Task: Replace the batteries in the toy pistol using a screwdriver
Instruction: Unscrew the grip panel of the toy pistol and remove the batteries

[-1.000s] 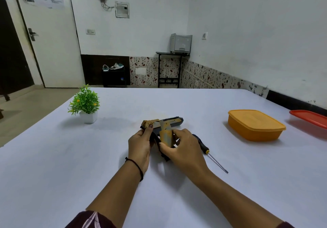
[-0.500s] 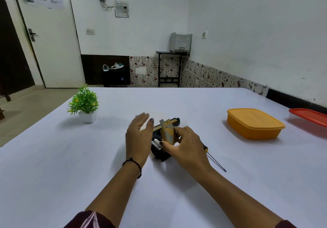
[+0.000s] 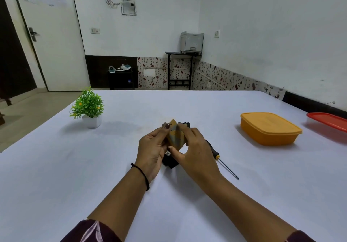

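The white table (image 3: pixel 56 185) bore the toy pistol (image 3: pixel 170 164), which lay flat on it near its middle, straight ahead of the person. Well to the right of the pistol sat an orange lidded box (image 3: pixel 270 129), and farther right of the pistol again, at the frame's edge, a container with a red lid (image 3: pixel 328 121). Well to the pistol's left and somewhat beyond it stood a small green plant in a white pot (image 3: pixel 88 108).

Both hands were over the pistol and hid most of it; only its black grip end showed below them and a dark tip beyond them. The left hand (image 3: pixel 152 151) was curled, its fingertips pinching the left edge of a tan cover panel (image 3: pixel 175 136). The right hand (image 3: pixel 195 153) gripped the same panel from the other side, thumb under its lower edge and fingers over its top. The panel stood tilted just above the pistol; whether it touched the pistol could not be told.

A black-handled screwdriver (image 3: pixel 221 161) lay on the table just right of the pistol, partly under the right hand, its thin shaft pointing toward the person and to the right.
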